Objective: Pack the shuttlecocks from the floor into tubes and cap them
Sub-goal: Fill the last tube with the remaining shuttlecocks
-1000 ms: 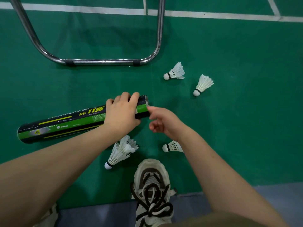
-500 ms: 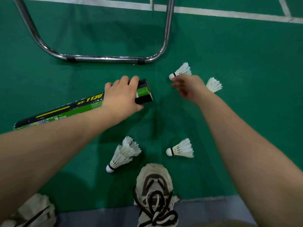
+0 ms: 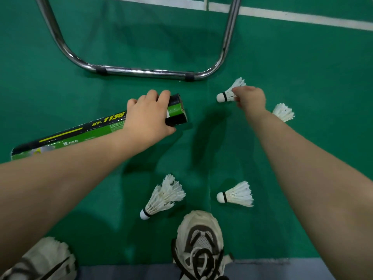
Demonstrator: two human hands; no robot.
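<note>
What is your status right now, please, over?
Left hand gripping tube near one end. Right hand pinching far shuttlecock. Other shuttlecocks loose on floor. Nothing in the way.

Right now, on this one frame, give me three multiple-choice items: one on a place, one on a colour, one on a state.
1. Relative to the tube, where is the shuttlecock that the right hand pinches?
A) to its left
B) to its right, near the chrome frame
C) inside it

2. What colours is the tube?
A) red and white
B) plain blue
C) black and green

3. What is the left hand doing?
A) gripping the tube
B) resting open, apart from the tube
C) holding a shuttlecock

Answers:
1 B: the shuttlecock sits past the tube's right end, just below the frame's corner.
2 C: the tube is black with green panels.
3 A: the left hand's fingers curl round the tube near its end.
</note>
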